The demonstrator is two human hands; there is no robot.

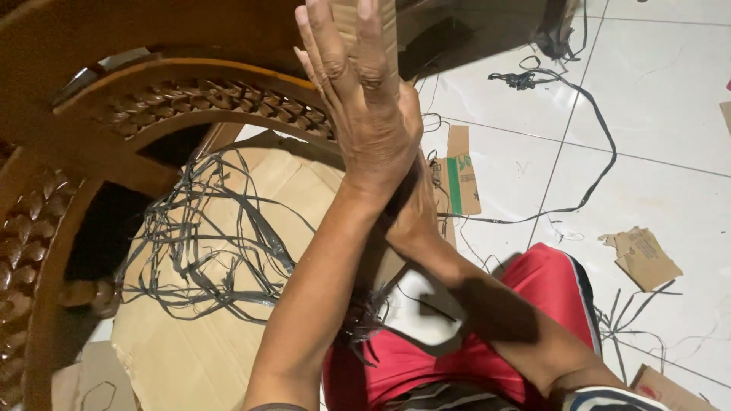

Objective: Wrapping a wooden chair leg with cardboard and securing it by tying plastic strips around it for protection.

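White tile floor [655, 99], cardboard sheet [190, 342] under tangled grey strips [213, 236].
Left hand [365, 99] raised, fingers straight, holding nothing; right hand [415, 209] behind it, grip hidden.

1. My left hand [365, 99] is raised in front of me, its back turned toward my eyes, fingers straight, close together and pointing up to the top edge of the view.
2. My left forearm climbs from the bottom centre, bare, leaning a little to the right as it rises to the wrist.
3. My right hand [415, 209] sits just behind and below the left wrist, mostly hidden and in shadow; I cannot tell how its fingers are set.
4. My right forearm comes in from the lower right, crossing behind the left one.
5. The two wrists meet, pressed close together.
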